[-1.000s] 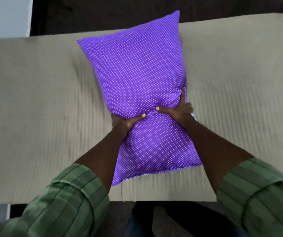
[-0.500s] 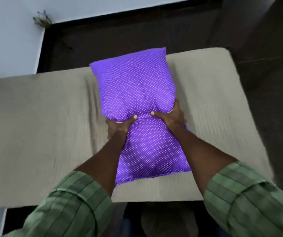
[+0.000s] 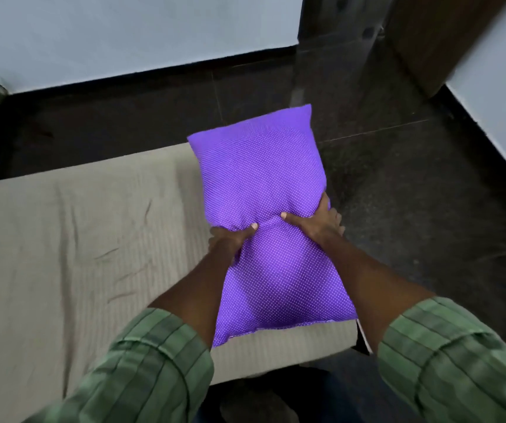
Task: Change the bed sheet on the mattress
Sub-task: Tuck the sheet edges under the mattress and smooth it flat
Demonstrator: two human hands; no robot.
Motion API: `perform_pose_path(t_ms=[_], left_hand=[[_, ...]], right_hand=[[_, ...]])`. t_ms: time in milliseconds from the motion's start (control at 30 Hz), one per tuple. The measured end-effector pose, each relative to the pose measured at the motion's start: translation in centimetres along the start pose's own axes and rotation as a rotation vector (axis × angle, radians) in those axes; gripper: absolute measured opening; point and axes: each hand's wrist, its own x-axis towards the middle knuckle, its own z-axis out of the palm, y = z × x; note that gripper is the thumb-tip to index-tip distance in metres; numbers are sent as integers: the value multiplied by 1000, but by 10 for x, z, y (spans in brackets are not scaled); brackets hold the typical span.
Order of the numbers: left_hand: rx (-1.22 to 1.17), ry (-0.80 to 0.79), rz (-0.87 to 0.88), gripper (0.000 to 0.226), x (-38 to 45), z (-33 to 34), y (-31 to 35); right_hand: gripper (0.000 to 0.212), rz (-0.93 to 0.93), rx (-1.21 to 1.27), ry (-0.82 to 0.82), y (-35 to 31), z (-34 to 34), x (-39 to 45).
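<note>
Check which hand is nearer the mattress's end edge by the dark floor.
Right. The right hand grips the purple pillow past the mattress end, over the dark floor. The left hand grips it further in, over the mattress.

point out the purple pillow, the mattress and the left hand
purple pillow (image 3: 254, 175): head view, upper half of its dotted cover
mattress (image 3: 71, 254): head view, bare beige top left of the pillow
left hand (image 3: 230, 241): head view, back of the hand gripping the pillow's middle
</note>
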Motion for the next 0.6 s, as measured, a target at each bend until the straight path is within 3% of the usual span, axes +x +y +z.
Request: perform_pose_path(t_ms=[100, 200, 300, 367, 600], left_hand=[[419, 32, 92, 122, -23, 31, 8], [617, 104, 350, 98, -58, 57, 9], [705, 196, 506, 82, -76, 61, 7], [729, 143, 622, 74, -87, 56, 7], [696, -63, 787, 63, -129, 16, 29]], right_hand=[[142, 50, -164, -158, 26, 1, 14], [139, 27, -231, -101, 34, 7, 13], [123, -164, -365, 57, 26, 4, -1], [108, -333, -524, 133, 20, 1, -15], [79, -567, -696, 78, 5, -16, -73]])
